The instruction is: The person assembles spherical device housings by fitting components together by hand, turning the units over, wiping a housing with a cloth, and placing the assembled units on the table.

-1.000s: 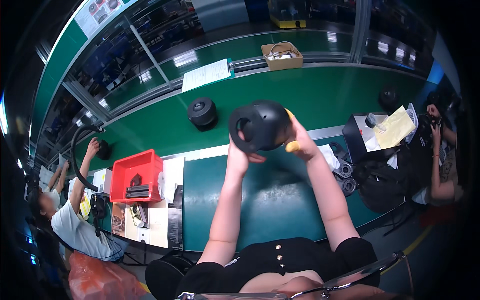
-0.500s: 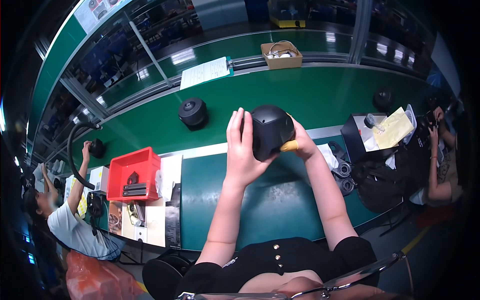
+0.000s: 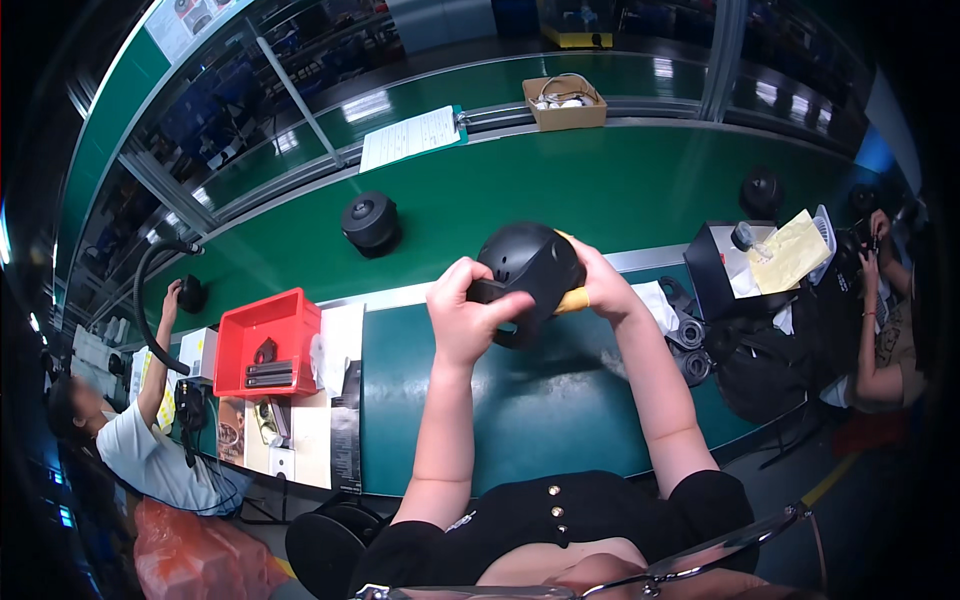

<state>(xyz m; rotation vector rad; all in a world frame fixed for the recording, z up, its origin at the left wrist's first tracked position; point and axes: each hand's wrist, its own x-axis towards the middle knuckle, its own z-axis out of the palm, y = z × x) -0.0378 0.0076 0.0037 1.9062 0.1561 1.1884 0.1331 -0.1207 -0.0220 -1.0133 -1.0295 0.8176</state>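
Hands, centre of the head view: a dark, rounded black plastic unit [image 3: 543,268] is held in the air above the dark green, smooth-topped counter [image 3: 520,430].
Left hand [image 3: 463,318]: grasping the unit's lower-left edge, thumb laid across it.
Right hand [image 3: 605,287]: grasping the unit's right side, with yellow finger coverings [image 3: 574,300] against the shell.
Just changed: half a second ago the left hand's fingers stood raised along the side; now they are curled in, and the unit has turned, bringing small slots into sight.
What that means: the unit seems to be still in handling, its weight probably shared by both hands.
Green strip [image 3: 480,185], upper left of centre: a squat, round black unit [image 3: 370,224] stands there, slightly farther left now.
Red plastic bin [image 3: 268,318], left of the frame: it holds dark parts.
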